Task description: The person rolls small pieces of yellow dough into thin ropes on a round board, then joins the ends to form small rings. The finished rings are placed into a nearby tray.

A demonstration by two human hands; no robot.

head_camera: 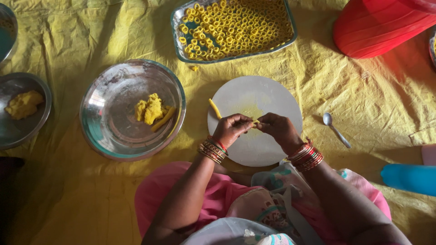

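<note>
Both hands meet over the middle of a round pale board [263, 149] that lies flat on a yellow cloth [81, 41]. The left hand [231, 128] and the right hand [278, 128] each pinch 1 end of a small yellow dough piece [255, 121], fingertips closed on it, so the piece spans the narrow gap between the 2 hands and sits just above the board, not resting on it. How much of the piece is hidden inside the fingers I cannot tell.

By its look the dough is soft, light and easily dented; it would stretch or tear if pulled, and it probably feels slightly oily. A gentle fingertip pinch at the ends, as shown, suits it; squeezing the middle would flatten it.

A second rolled dough strip [215, 109] lies on the far left part of the board, just beyond the left hand and apart from it. To the left of the board sits a large steel bowl [113, 140] holding a dough lump [150, 109] with another strip beside it. Further left, at the frame edge, a smaller steel bowl [18, 131] holds more dough. On the far side a rectangular steel tray [177, 27] is filled with many small yellow rings [236, 25]. A spoon [335, 129] lies on the cloth to the right of the board, well apart from the right hand. A red container [377, 27] stands far right.
</note>
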